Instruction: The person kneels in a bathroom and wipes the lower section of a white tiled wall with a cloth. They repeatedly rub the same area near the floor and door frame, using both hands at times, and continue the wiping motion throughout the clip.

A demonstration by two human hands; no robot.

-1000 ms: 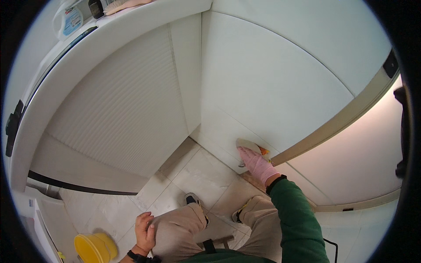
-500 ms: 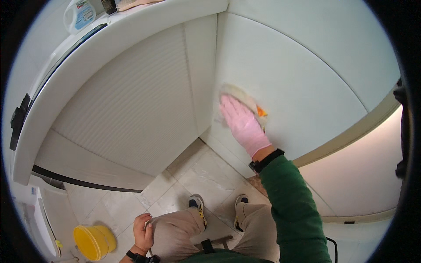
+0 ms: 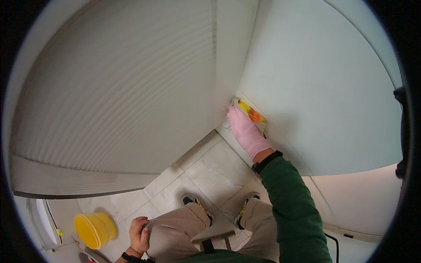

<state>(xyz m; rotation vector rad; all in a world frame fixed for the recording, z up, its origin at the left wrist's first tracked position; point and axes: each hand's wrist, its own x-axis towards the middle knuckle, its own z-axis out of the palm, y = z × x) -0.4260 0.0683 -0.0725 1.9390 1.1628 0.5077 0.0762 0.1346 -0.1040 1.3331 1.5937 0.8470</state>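
Observation:
My right hand (image 3: 246, 133), in a pink glove, is closed on a pale cloth (image 3: 253, 115) with a yellow and orange print. It presses the cloth against the lower part of a smooth white panel (image 3: 322, 94), close to the corner where this meets a ribbed white panel (image 3: 131, 87). The palm side and part of the cloth are hidden beneath the glove. Down at the left, my bare left hand (image 3: 139, 236) rests on my knee, fingers loosely bent and holding nothing.
A yellow bucket (image 3: 95, 230) stands on the tiled floor (image 3: 210, 164) at the lower left. Beside it is the rim of a round container (image 3: 94, 255), partly cut off. A low stool (image 3: 215, 236) shows between my legs. At the lower right, a black cable (image 3: 334, 246) bends near my sleeve.
My view has tipped lower and closer to the panels. The gloved hand with the cloth has moved down the smooth panel to its base near the corner. My left hand stays on my knee.

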